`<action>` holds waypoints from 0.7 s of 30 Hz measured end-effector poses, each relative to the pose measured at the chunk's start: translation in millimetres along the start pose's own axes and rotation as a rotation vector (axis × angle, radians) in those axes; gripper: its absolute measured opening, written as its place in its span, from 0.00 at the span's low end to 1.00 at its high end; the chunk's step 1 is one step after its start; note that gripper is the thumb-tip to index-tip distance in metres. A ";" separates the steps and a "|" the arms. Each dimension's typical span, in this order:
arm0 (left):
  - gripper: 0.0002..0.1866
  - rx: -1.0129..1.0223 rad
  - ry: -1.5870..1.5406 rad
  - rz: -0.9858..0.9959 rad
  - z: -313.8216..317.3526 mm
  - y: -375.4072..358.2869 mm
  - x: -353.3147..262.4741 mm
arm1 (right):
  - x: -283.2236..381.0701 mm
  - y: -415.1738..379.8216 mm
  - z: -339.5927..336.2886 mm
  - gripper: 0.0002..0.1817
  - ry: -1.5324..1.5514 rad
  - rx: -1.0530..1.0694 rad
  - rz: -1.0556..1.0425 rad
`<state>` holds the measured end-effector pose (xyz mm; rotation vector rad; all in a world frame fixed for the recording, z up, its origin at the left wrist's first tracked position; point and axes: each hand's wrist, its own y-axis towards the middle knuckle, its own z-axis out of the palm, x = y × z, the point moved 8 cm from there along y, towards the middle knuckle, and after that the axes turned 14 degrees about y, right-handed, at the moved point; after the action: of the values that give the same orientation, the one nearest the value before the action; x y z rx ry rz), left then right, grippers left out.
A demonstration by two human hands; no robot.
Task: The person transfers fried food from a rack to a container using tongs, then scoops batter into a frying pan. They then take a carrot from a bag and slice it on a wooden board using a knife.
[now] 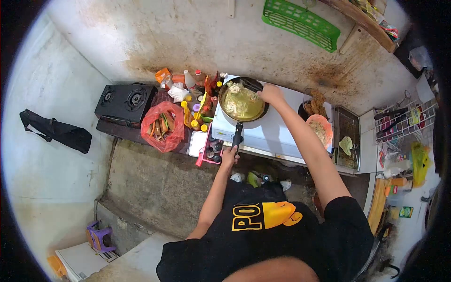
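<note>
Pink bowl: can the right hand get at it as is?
Likely yes: the pink bowl stands nearby, its open top largely unobstructed. But the right hand holds a utensil at the pan, so may need freeing first.

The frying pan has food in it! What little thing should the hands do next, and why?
Maybe gently nudge the pale food with the dark utensil: the right hand holds it over the frying pan, its end is near the food, and the left hand grips the black handle.
</note>
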<state>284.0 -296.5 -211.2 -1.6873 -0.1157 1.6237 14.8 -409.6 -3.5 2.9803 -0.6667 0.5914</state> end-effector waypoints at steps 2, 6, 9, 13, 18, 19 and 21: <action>0.15 -0.013 -0.001 -0.019 1.0 -3.4 -3.1 | 7.4 10.5 9.2 0.19 -0.023 -0.007 -0.007; 0.14 -0.004 -0.015 -0.011 0.7 -5.6 -5.3 | 29.1 23.1 21.9 0.11 -0.149 -0.107 -0.112; 0.14 -0.012 0.010 -0.005 1.3 -6.4 -6.6 | 35.6 33.6 33.7 0.14 -0.249 -0.031 -0.144; 0.14 0.018 -0.036 -0.004 2.0 -8.0 -5.7 | 41.7 32.3 27.7 0.14 -0.306 0.056 -0.181; 0.14 -0.010 0.021 0.004 1.2 -5.9 -6.8 | 32.4 23.2 7.0 0.19 -0.282 0.076 -0.131; 0.14 -0.008 0.022 0.003 0.7 -4.4 -5.6 | 31.1 16.9 -0.9 0.19 -0.283 0.076 -0.129; 0.14 0.013 0.029 -0.025 0.8 -1.7 -1.3 | 26.4 -3.5 -25.6 0.22 -0.150 -0.002 -0.109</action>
<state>283.7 -295.7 -209.1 -1.6927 -0.1120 1.5776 29.2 -414.2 30.3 3.0574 -0.5081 0.3640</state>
